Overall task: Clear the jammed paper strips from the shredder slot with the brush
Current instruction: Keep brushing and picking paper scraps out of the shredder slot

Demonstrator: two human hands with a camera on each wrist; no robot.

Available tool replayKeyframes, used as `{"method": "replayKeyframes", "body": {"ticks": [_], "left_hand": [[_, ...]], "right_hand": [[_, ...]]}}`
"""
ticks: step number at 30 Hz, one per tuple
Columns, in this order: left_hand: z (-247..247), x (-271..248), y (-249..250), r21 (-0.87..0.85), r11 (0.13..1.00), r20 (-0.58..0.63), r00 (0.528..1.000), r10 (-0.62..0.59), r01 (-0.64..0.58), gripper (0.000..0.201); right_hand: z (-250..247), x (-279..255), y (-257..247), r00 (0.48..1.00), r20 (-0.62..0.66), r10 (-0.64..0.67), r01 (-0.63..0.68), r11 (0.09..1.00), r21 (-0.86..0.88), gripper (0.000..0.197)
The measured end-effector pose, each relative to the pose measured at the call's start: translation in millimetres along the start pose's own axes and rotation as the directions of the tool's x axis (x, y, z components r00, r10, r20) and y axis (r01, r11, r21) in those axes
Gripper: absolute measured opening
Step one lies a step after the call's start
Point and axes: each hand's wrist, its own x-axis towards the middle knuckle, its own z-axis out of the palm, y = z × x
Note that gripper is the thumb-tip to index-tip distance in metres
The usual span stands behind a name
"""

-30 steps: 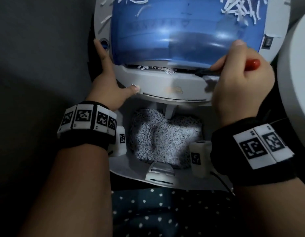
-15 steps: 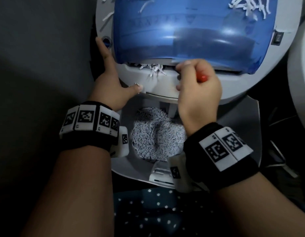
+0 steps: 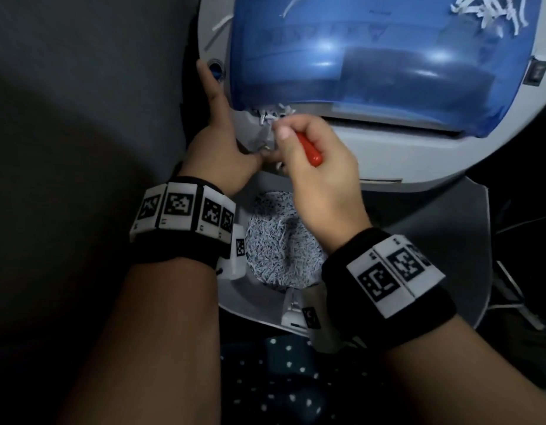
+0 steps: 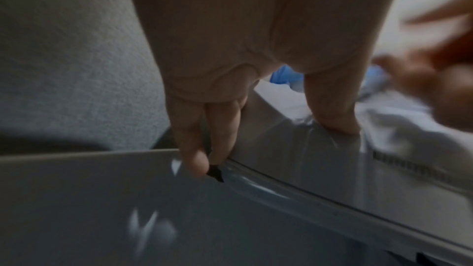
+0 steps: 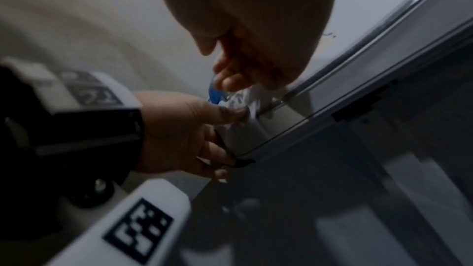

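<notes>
Paper strips (image 3: 271,113) bunched at the left end of the shredder (image 3: 418,154) slot, just under the lower left corner of the blue cover (image 3: 342,56); a few hang down over the grey front. Brush (image 3: 308,147): only its red handle shows, bristle end hidden behind the fingers, aimed at that clump. Right hand (image 3: 317,176) clenched around the handle, thumb on top, knuckles just beside the strips. Left hand (image 3: 222,148) grasps the shredder's left edge: thumb pressed on the front face, forefinger stretched up along the rim, other fingers curled under the lower lip, as the left wrist view shows. More loose strips lie on the cover's upper right corner. Below the shredder head, a bin (image 3: 449,240) holds a heap of shreds (image 3: 280,243).
</notes>
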Motion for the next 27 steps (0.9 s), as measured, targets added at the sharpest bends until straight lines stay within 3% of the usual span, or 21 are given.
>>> {"method": "replayKeyframes", "body": {"ticks": [2,5,6,7,9,11,12,14,16,17,19,21,22,25,27], "left_hand": [[0,0,-1,-0.011,1.0,0.001,1.0,-0.009,0.009,0.129],[0,1,-4,-0.002,1.0,-0.003,1.0,0.001,-0.001,0.131],[0,2,-4,0.007,1.0,-0.003,1.0,0.005,-0.005,0.13],[0,2,-4,0.011,1.0,-0.004,1.0,0.009,-0.009,0.129],[0,2,-3,0.004,1.0,-0.005,1.0,0.015,-0.015,0.129],[1,3,-3,-0.007,1.0,0.0,1.0,0.011,-0.011,0.13],[1,3,-4,-0.012,1.0,0.0,1.0,0.007,-0.007,0.13],[1,4,-6,-0.015,1.0,-0.004,1.0,0.001,-0.001,0.131],[1,3,-7,-0.008,1.0,-0.005,1.0,-0.003,0.003,0.13],[1,3,-6,-0.005,1.0,-0.004,1.0,-0.003,0.003,0.13],[1,3,-4,-0.004,1.0,-0.003,1.0,-0.002,0.002,0.129],[1,2,-2,-0.003,1.0,-0.002,1.0,-0.008,0.008,0.128],[1,2,-2,-0.003,1.0,-0.006,1.0,-0.006,0.006,0.128],[1,2,-4,-0.005,1.0,-0.007,1.0,-0.002,0.002,0.129],[1,2,-4,-0.002,1.0,-0.002,1.0,-0.008,0.008,0.129]], "right_hand": [[-4,2,-5,0.999,-0.04,-0.001,0.005,0.994,0.107,0.019],[-20,11,-7,0.926,-0.378,-0.01,0.052,0.993,0.102,0.029],[-22,13,-4,0.908,-0.418,-0.015,0.047,0.997,0.067,0.029],[-19,12,-2,0.92,-0.391,-0.033,0.039,0.999,0.007,0.027],[-10,6,2,0.983,-0.176,-0.048,0.031,0.995,-0.099,0.016],[-4,3,0,1.0,0.006,-0.019,0.019,0.999,-0.037,0.012],[-6,4,-3,1.0,0.022,-0.014,0.013,0.999,0.04,0.015],[-13,8,-8,0.993,-0.116,-0.003,0.026,0.981,0.195,0.022],[-19,12,-7,0.952,-0.305,0.012,0.046,0.982,0.183,0.028],[-17,11,-5,0.945,-0.327,-0.006,0.045,0.993,0.111,0.026],[-9,7,1,0.981,-0.185,-0.056,0.047,0.997,-0.057,0.016],[-3,4,0,0.999,-0.028,-0.025,0.024,0.998,-0.051,0.015],[-4,6,-2,1.0,-0.014,-0.003,0.004,1.0,0.018,0.018],[-17,14,-9,0.969,-0.241,0.049,0.015,0.967,0.254,0.031],[-20,16,-7,0.932,-0.355,0.068,0.033,0.963,0.269,0.032]]}}
